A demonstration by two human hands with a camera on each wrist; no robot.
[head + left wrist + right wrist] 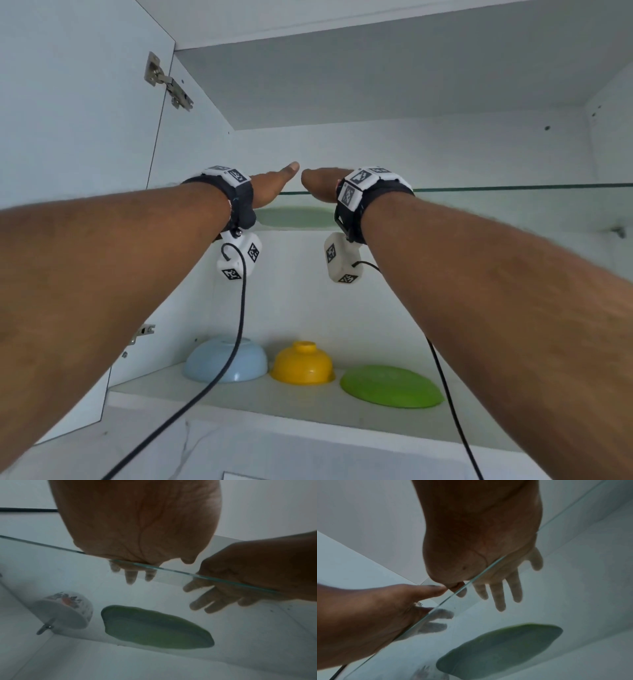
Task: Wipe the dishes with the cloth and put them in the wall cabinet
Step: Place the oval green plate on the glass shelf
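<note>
Both arms reach up into the open wall cabinet. My left hand point(274, 185) and right hand point(322, 185) lie side by side over the front edge of the glass shelf point(513, 187), thumbs nearly touching. Seen from below through the glass, the left fingers point(131, 576) and the right fingers point(498, 595) are straight and hold nothing. A green plate point(154, 627) point(501, 651) lies on the glass just beyond the fingertips, apart from them. A white cup with a flower pattern point(68, 608) stands left of the plate. No cloth is in view.
On the lower shelf point(239, 397) lie an upturned blue bowl point(226, 359), an upturned yellow bowl point(303, 363) and a green plate point(390, 385). The cabinet door point(75, 171) stands open at the left. Cables hang from both wrist cameras.
</note>
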